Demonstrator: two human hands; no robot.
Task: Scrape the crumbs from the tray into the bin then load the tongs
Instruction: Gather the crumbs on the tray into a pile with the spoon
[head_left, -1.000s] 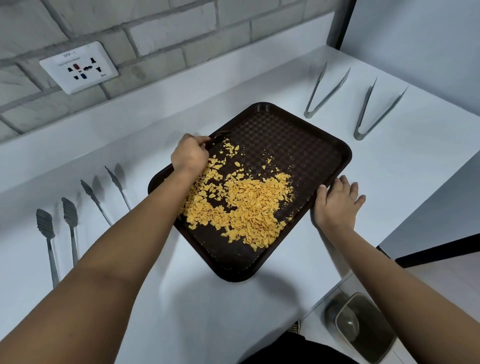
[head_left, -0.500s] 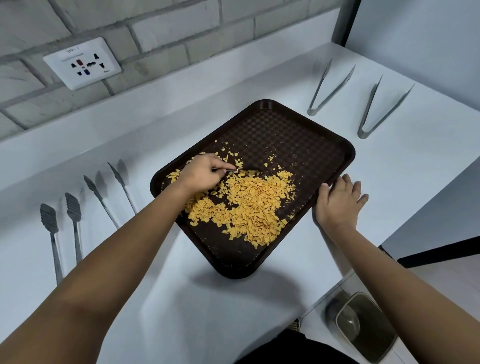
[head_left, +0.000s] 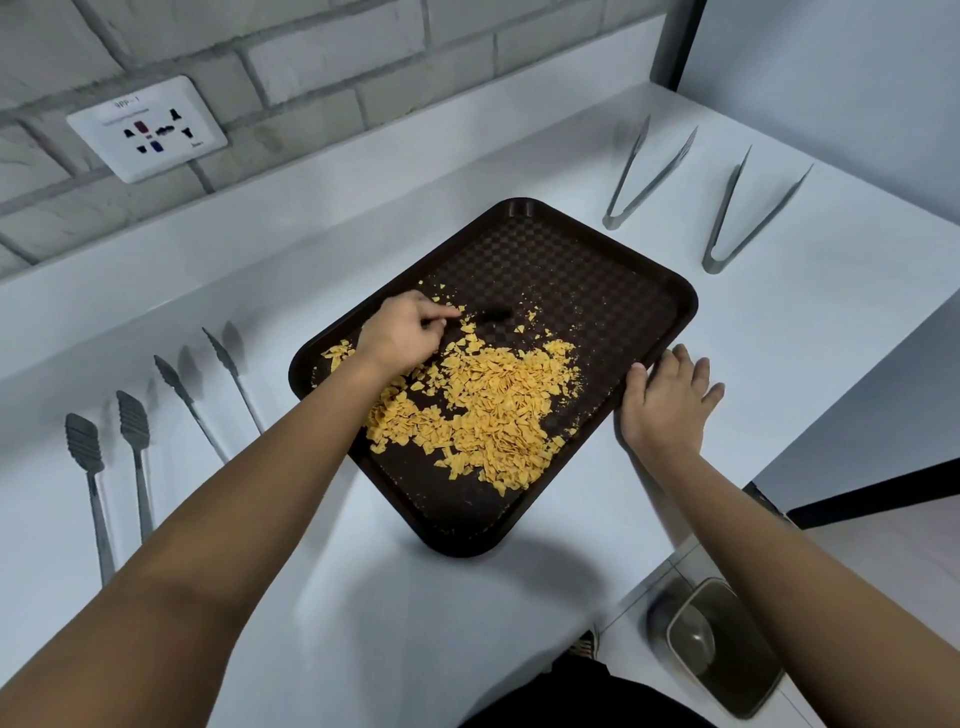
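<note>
crumbs (head_left: 483, 405) on tray (head_left: 597, 270), bin (head_left: 727, 644) below

Kitchen counter (head_left: 519, 623) (tongs (head_left: 644, 171), brick wall (head_left: 311, 62)).

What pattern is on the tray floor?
A fine checkered weave in dark brown, clearest on the bare far half of the tray in the head view.

Four tongs: two right (head_left: 644, 176) (head_left: 753, 213), two left (head_left: 111, 467) (head_left: 213, 395). One tray (head_left: 597, 270), one bin (head_left: 727, 649), one socket (head_left: 148, 127), two hands (head_left: 402, 332) (head_left: 667, 402).
</note>
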